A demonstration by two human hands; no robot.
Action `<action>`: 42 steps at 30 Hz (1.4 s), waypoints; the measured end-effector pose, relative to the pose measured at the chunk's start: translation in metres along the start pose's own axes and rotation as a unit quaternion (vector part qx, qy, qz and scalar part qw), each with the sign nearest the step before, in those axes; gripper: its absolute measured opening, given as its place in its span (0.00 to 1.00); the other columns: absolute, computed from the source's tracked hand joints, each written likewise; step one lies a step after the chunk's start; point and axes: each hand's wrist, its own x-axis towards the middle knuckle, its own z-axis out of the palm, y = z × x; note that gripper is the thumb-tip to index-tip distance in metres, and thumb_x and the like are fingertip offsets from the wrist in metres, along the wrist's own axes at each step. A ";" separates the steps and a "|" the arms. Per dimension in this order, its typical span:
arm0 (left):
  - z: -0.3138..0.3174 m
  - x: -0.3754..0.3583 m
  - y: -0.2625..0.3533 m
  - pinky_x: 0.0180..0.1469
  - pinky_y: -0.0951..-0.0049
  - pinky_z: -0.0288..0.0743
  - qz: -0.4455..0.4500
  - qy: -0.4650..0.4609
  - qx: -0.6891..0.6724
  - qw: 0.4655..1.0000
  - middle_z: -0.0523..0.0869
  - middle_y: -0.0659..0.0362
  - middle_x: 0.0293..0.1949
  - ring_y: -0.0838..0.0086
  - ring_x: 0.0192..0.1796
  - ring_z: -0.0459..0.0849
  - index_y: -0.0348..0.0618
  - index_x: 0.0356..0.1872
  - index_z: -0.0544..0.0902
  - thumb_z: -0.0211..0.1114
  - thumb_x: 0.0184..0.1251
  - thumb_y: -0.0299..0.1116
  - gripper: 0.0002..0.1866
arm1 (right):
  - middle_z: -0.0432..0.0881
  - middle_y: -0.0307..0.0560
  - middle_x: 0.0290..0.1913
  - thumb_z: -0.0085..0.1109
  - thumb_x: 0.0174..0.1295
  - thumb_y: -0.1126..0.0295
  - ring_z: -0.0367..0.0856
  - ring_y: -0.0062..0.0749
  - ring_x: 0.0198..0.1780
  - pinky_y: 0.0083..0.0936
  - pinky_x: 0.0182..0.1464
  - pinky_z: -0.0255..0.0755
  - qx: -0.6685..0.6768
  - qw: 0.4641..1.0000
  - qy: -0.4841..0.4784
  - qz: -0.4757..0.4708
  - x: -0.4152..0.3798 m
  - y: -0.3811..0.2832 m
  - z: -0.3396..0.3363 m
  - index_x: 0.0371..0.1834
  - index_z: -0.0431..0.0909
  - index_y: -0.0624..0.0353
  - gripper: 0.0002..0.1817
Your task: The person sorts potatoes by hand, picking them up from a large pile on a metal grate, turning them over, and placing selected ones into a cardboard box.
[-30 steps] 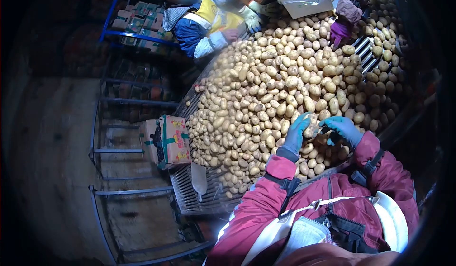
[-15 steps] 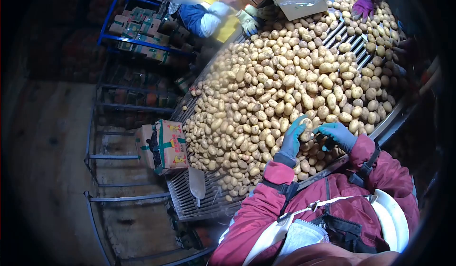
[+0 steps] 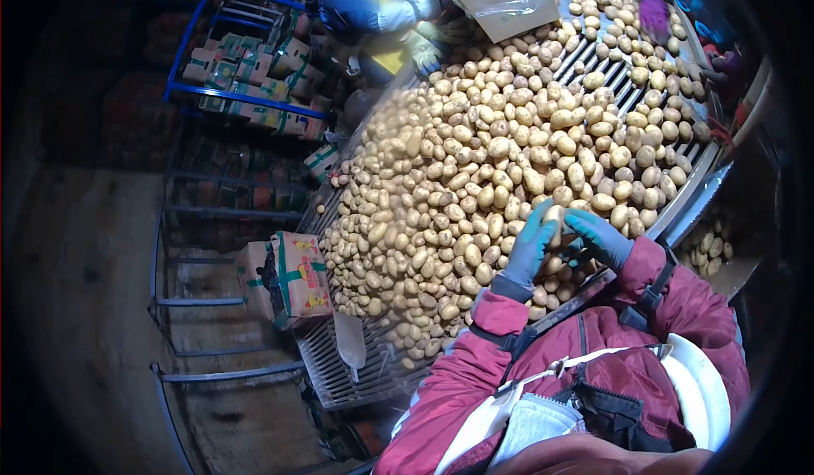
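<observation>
Slatted table (image 3: 326, 377), potato (image 3: 555, 222) lengthwise fore-and-aft

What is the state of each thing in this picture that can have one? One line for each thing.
Left hand: gloved, fingers curled against a potato
Right hand: gloved, fingers bent; grip unclear
Potato: unpeeled, between the hands
Potato heap: loose
Slatted table: partly covered
Scoop: lying unheld
Printed carton: strapped with green strips
</observation>
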 end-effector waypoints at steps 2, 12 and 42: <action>0.010 0.003 -0.011 0.74 0.69 0.65 0.039 -0.072 0.000 0.997 0.74 0.53 0.73 0.68 0.73 0.71 0.40 0.79 0.66 0.59 0.81 0.37 0.30 | 0.84 0.42 0.56 0.55 0.77 0.45 0.87 0.32 0.49 0.29 0.39 0.85 0.043 0.999 -0.001 -0.022 0.009 0.017 -0.014 0.70 0.72 0.48 0.26; -0.005 -0.020 -0.006 0.57 0.80 0.78 -0.053 -0.057 -0.052 0.996 0.84 0.61 0.59 0.81 0.57 0.83 0.40 0.76 0.71 0.63 0.79 0.39 0.29 | 0.82 0.36 0.46 0.59 0.73 0.46 0.82 0.26 0.39 0.29 0.32 0.80 0.069 0.997 0.011 -0.023 0.009 0.017 -0.022 0.60 0.81 0.48 0.22; -0.087 -0.087 -0.075 0.69 0.71 0.74 0.030 0.102 -0.146 0.984 0.81 0.54 0.64 0.72 0.65 0.79 0.37 0.74 0.72 0.57 0.81 0.31 0.24 | 0.84 0.52 0.62 0.60 0.75 0.53 0.91 0.39 0.44 0.33 0.44 0.88 -0.068 0.995 -0.070 0.006 -0.011 0.029 0.084 0.73 0.73 0.60 0.30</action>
